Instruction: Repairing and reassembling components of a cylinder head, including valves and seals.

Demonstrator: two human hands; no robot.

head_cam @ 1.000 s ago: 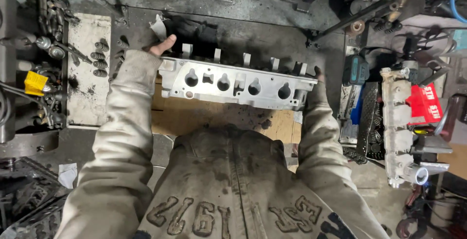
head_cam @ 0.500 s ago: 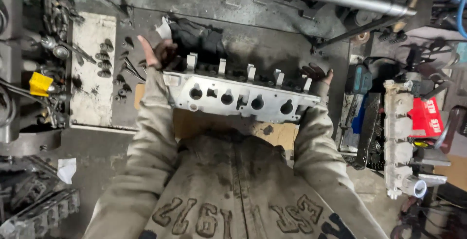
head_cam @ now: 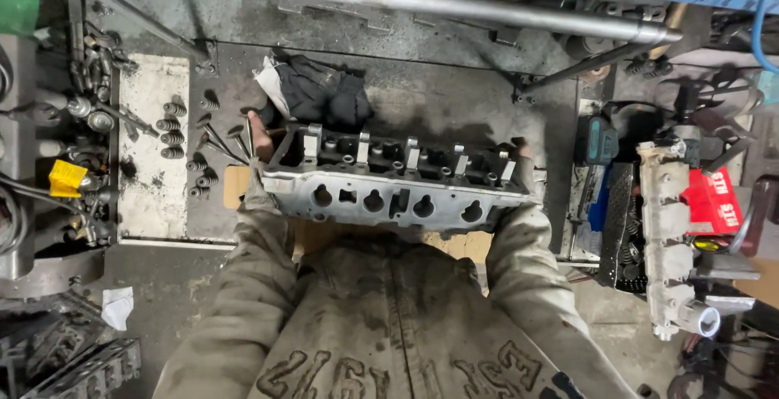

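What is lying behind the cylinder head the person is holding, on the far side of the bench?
Just beyond the cylinder head, a crumpled dark rag lies on the grimy bench. The left hand grips one end; the right hand is mostly hidden. The bench beneath the head is covered.

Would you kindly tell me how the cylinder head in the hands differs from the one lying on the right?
The held cylinder head lies crosswise; the right-hand head lies lengthwise. The held one is grey, gripped at both ends by the left hand and right hand; the other is paler and untouched. Both are long metal castings.
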